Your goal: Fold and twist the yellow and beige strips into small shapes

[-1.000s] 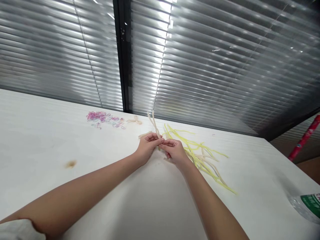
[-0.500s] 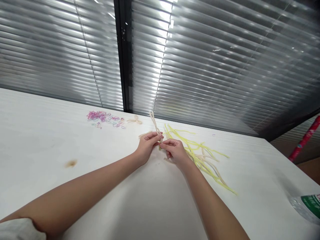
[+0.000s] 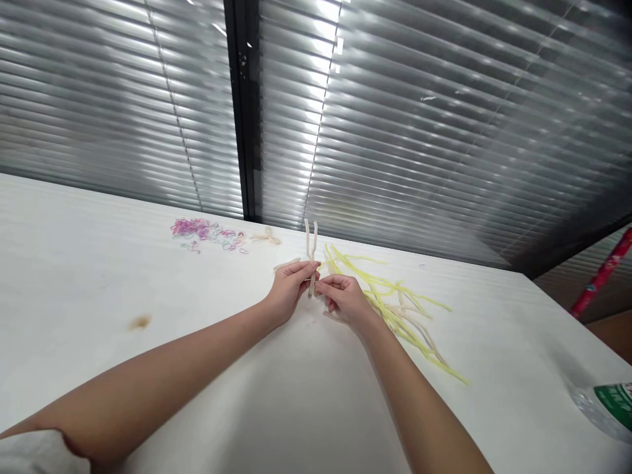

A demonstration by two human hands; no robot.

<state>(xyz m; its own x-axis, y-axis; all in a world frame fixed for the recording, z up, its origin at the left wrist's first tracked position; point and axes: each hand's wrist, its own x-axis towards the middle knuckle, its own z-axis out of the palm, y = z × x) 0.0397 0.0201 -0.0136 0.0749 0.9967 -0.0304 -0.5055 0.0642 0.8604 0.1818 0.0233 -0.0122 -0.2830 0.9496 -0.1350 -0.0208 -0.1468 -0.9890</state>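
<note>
The held pipe cleaners (image 3: 315, 238) are pale beige, and the loose pile (image 3: 391, 319) mixes lemon yellow with beige. Small loops (image 3: 192, 229) show purple, pink and pale teal against a white worktop (image 3: 197, 388) with one brown stain (image 3: 140, 322). Striped silver-grey blinds (image 3: 405, 138) flank a black frame (image 3: 241, 99); the bottle label (image 3: 615, 399) is green with white lettering.

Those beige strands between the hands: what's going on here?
A person's left hand pinches the beige strands, two ends sticking up. The right hand is at their lower part; whether it grips them is hard to tell. Yellow strands lie on the white table to the right, pink and purple loops to the left.
</note>
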